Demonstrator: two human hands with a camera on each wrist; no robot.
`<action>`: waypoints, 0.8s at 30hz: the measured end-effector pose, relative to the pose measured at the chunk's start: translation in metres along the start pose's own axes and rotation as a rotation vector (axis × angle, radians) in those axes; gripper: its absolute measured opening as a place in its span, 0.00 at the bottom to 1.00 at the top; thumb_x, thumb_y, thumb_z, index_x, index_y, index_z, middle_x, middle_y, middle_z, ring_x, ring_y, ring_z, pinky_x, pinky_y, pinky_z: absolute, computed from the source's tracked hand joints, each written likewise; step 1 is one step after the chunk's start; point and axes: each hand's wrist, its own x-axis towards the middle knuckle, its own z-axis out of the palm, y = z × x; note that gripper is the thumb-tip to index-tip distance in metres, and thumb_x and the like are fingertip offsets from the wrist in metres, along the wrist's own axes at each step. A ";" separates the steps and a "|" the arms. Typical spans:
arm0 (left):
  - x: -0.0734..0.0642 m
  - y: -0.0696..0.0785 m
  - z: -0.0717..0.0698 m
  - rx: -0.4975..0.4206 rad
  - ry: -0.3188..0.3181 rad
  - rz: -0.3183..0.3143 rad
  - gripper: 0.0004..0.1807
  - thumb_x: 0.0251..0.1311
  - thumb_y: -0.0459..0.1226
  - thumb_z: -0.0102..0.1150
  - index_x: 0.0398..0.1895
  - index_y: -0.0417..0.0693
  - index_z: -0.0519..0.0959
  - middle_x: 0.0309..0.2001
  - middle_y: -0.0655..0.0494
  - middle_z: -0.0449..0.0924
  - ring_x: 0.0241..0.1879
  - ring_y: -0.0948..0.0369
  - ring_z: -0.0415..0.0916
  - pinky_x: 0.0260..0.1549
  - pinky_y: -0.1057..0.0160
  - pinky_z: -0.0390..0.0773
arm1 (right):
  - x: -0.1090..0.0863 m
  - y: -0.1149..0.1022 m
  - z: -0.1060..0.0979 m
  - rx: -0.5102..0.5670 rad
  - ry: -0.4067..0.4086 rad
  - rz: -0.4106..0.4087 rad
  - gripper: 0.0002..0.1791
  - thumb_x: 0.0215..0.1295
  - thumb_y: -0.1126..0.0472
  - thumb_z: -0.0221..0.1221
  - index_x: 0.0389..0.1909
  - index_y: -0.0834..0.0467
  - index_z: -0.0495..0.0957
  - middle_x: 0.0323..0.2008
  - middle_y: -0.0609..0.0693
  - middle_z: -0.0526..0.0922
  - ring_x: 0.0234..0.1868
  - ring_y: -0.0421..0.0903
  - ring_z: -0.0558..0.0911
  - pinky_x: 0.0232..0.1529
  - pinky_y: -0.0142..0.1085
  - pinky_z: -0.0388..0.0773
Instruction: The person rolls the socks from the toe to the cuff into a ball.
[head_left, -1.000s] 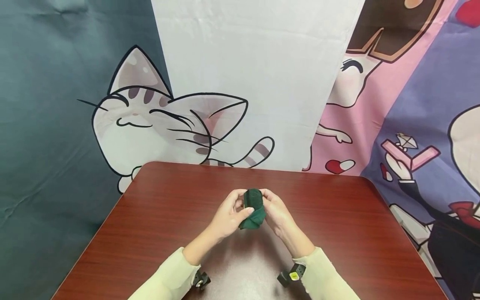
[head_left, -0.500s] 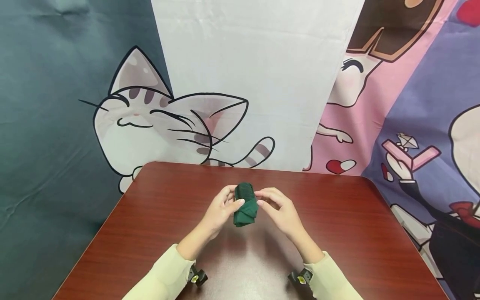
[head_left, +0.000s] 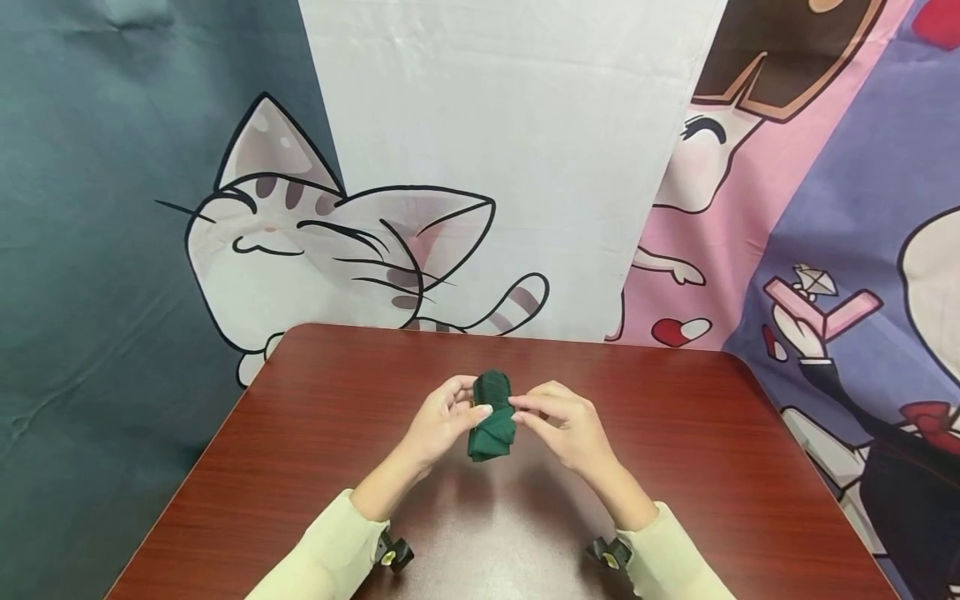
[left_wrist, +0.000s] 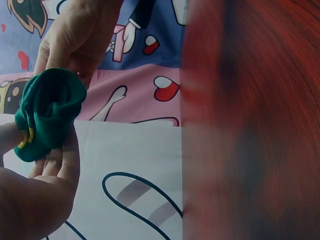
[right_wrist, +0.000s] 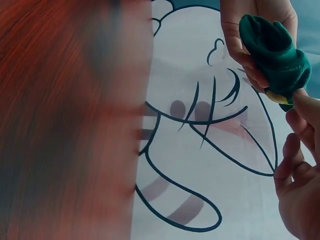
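Note:
A rolled-up dark green sock [head_left: 492, 433] with a ribbed upper part is held above the table, in front of me. My left hand [head_left: 437, 423] grips it from the left, thumb across its front and fingers behind. At its right edge, the thumb and forefinger of my right hand [head_left: 566, 427] pinch the fabric. The left wrist view looks into the open, folded end of the sock [left_wrist: 55, 107], and yellow marks show on its side. In the right wrist view, the right fingertips meet the sock [right_wrist: 272, 55] near a yellow patch.
A glossy reddish-brown table [head_left: 315, 467] lies beneath both hands. Behind it hangs a printed cloth backdrop [head_left: 510, 150] with a cartoon cat and figures. Small black cameras [head_left: 394, 553] are strapped at both sleeve cuffs.
The sock has shifted a little to the left with my left hand. My right hand has drawn back to the right from around its far side, its fingertips now at the right edge.

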 end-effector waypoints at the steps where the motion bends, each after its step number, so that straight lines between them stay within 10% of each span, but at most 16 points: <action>1: 0.000 0.000 0.000 -0.004 -0.007 0.005 0.23 0.67 0.32 0.60 0.61 0.30 0.68 0.54 0.39 0.78 0.49 0.56 0.82 0.46 0.63 0.83 | 0.000 0.000 0.000 0.001 0.000 -0.007 0.15 0.47 0.75 0.74 0.38 0.62 0.89 0.32 0.51 0.86 0.31 0.45 0.81 0.27 0.32 0.76; 12: -0.001 0.002 0.001 0.003 -0.040 0.023 0.23 0.65 0.30 0.61 0.59 0.29 0.68 0.49 0.42 0.78 0.44 0.57 0.82 0.42 0.64 0.83 | -0.004 -0.001 -0.001 0.035 -0.073 0.020 0.10 0.56 0.70 0.72 0.34 0.54 0.85 0.31 0.44 0.82 0.31 0.39 0.78 0.30 0.29 0.77; 24: 0.012 0.014 -0.005 -0.201 0.161 -0.109 0.20 0.66 0.32 0.59 0.56 0.28 0.71 0.44 0.48 0.82 0.38 0.62 0.83 0.43 0.64 0.82 | -0.009 -0.006 0.011 0.160 -0.023 -0.041 0.12 0.61 0.78 0.62 0.37 0.57 0.79 0.46 0.53 0.83 0.49 0.49 0.79 0.52 0.31 0.76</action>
